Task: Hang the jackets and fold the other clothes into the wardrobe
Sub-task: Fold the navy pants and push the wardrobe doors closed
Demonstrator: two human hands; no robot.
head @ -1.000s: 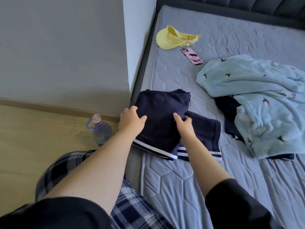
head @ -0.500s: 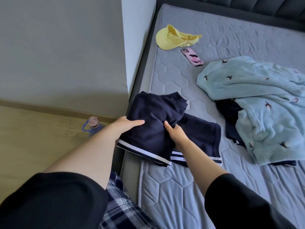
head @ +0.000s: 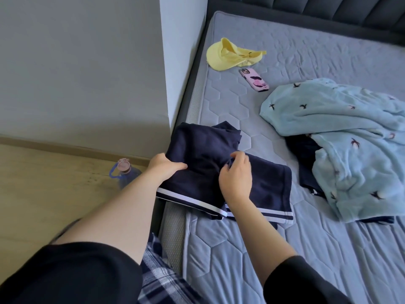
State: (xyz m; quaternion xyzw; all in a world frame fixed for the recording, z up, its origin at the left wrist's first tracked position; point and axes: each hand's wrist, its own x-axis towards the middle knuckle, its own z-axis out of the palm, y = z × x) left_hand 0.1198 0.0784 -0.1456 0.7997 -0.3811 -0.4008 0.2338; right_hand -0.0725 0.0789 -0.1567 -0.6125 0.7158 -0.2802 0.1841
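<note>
**A:** Shorts [head: 203, 163] were mid-fold at the near left corner of the mattress [head: 241, 260]. Navy, white stripes on the hems. One half sat doubled over the other, left edge hanging just past the mattress side. Looked like one garment; couldn't rule out two stacked.

**B:** Progress overall?

**A:** Early, by my read. Nothing in frame was hung, no wardrobe in view. Shorts were partly folded, not squared off. Still to do: finish that fold, then the blue fleece [head: 350, 150] heaped on the right, plus a dark garment [head: 306, 159] mostly buried under it. Couldn't tell whether either counts as a jacket.

**B:** Hands, left to right?

**A:** Left hand [head: 163, 166] gripped the left edge of the top layer: thumb lay flat on top of the cloth, fingers went under and were hidden. Right hand [head: 236, 176] sat at the middle, where the top layer ends over the lower half. Its fingers [head: 237, 157] were curled down into the cloth, apparently pinching a bunch of it; the exact contact was hidden by the knuckles.

**B:** So cloth relative to fingers?

**A:** Upper fold spanned between both hands. Lower half ran out to the right of the right hand, flat on the mattress, untouched.

**B:** Other stuff?

**A:** Bottle [head: 125, 174] on the floor beside the bed. Yellow visor [head: 228, 55] and phone [head: 254, 80] farther up the mattress, well apart from the shorts.
</note>
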